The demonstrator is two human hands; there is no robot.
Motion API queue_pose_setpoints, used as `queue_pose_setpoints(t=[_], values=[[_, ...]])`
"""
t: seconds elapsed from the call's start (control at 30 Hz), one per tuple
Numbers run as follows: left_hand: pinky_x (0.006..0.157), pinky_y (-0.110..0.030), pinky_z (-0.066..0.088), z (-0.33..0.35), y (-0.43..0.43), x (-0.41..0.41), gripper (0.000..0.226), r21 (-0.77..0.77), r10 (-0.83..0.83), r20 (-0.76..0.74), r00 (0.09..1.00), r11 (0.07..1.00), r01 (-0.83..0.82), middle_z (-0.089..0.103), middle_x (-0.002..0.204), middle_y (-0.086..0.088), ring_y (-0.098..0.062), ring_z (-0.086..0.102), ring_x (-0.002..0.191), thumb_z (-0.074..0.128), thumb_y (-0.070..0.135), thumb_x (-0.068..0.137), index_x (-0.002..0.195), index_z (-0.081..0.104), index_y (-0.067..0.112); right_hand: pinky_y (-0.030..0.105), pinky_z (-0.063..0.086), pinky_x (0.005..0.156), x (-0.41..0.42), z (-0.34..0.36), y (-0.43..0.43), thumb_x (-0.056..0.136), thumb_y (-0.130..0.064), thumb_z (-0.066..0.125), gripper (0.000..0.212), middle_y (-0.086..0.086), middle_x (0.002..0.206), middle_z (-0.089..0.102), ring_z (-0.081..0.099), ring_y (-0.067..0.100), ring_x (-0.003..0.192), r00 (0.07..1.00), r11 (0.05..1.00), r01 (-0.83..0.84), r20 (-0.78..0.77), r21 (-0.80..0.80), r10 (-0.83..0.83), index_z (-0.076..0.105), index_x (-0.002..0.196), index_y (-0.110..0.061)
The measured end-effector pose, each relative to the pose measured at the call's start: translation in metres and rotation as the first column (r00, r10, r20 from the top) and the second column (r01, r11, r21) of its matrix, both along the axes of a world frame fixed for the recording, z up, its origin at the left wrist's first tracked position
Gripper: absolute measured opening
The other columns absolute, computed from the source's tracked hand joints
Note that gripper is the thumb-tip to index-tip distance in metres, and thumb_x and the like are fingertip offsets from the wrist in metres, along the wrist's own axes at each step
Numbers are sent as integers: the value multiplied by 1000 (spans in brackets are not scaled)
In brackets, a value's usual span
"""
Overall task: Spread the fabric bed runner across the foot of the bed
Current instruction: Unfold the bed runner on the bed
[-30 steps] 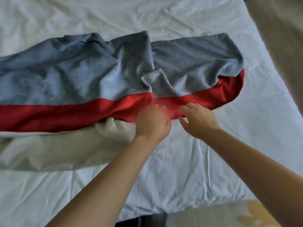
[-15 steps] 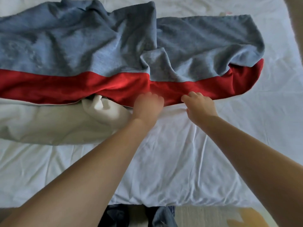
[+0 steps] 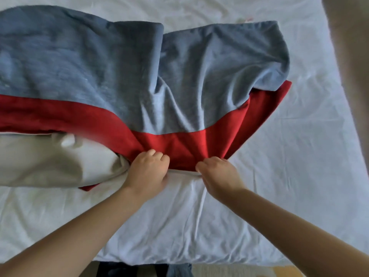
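Both hands now clutch the runner's [image 3: 99, 66] red band [image 3: 179, 144], the left hand [image 3: 148, 168] and right hand [image 3: 217, 174] bunching its near edge where a second ago their fingers only reached it. The band now sags toward the person in a curve, with folds fanning out from the hands. A red corner [image 3: 89, 187] now peeks out under the cream lining [image 3: 50, 160].

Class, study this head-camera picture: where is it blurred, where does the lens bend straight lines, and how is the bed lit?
Head view: the bed runner is smeared along its red edge, left of the left hand; the right edge of the bed appears to bow, as a wide lens does; the light is soft, with gentle shadows in the runner's folds and no glare.
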State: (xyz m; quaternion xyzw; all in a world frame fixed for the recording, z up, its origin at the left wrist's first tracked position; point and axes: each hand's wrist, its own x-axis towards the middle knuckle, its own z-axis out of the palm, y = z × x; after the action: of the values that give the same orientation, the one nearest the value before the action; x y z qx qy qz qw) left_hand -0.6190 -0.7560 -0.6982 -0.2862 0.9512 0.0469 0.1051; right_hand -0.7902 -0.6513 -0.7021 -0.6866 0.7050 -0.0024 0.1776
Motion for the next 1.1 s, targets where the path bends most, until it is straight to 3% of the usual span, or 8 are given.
queue_pose_setpoints(t=[0.13, 0.3, 0.57, 0.7, 0.8, 0.93, 1.1], values=[[52, -34, 44, 0, 11, -14, 24, -16, 50, 11, 999, 999, -49, 54, 63, -3, -27, 56, 63, 70, 16, 51, 67, 51, 16, 34, 48, 57, -8, 0, 13, 68, -2, 62, 20, 3, 76, 59, 57, 27, 70, 999, 997, -43, 24, -61, 45, 65, 83, -14], [54, -33, 43, 10, 27, -53, 23, -25, -10, -100, 995, 1000, 8, 54, 67, 0, -24, 57, 65, 70, 21, 55, 70, 52, 19, 33, 41, 53, -49, 12, 8, 56, -8, 58, 19, 4, 70, 55, 54, 27, 64, 991, 985, -113, -92, -132, 102, 61, 73, -14], [42, -27, 40, 7, 67, -69, 26, 34, 71, -143, 987, 997, -67, 53, 48, -4, -26, 54, 43, 78, 6, 45, 51, 54, 15, 35, 38, 71, -71, 7, 21, 65, -3, 56, 19, 6, 82, 62, 58, 31, 82, 988, 997, 6, -152, 73, 6, 61, 81, -13], [44, -28, 41, 4, 86, -42, 26, 78, 60, -101, 993, 996, -52, 54, 51, -3, -26, 55, 47, 78, 8, 44, 52, 53, 15, 35, 42, 72, -39, 5, 58, 66, -11, 56, 15, 4, 84, 64, 57, 30, 83, 998, 987, 5, -66, 159, 5, 58, 79, -15], [55, -31, 42, 4, 100, -19, 16, 126, 78, -40, 996, 989, -72, 59, 66, -2, -26, 59, 66, 69, 9, 58, 64, 56, 17, 34, 42, 67, -8, 4, 83, 62, -11, 56, 14, 4, 79, 63, 57, 30, 78, 999, 985, 4, -34, 174, 2, 57, 75, -15], [65, -32, 37, 4, 109, 8, 15, 127, 98, -18, 995, 987, -95, 58, 85, -1, -25, 54, 85, 52, 7, 72, 80, 54, 20, 36, 47, 60, 23, 4, 98, 55, -4, 60, 20, 4, 72, 60, 57, 29, 71, 1000, 994, 15, -24, 107, -13, 58, 73, -13], [62, -31, 37, 6, 117, 5, 9, 114, 117, -72, 991, 988, -108, 57, 82, -2, -25, 56, 81, 58, 16, 72, 76, 51, 20, 34, 45, 52, 1, 9, 96, 46, -7, 65, 26, 2, 66, 55, 56, 27, 61, 986, 993, -111, -126, -29, 107, 58, 70, -15]])
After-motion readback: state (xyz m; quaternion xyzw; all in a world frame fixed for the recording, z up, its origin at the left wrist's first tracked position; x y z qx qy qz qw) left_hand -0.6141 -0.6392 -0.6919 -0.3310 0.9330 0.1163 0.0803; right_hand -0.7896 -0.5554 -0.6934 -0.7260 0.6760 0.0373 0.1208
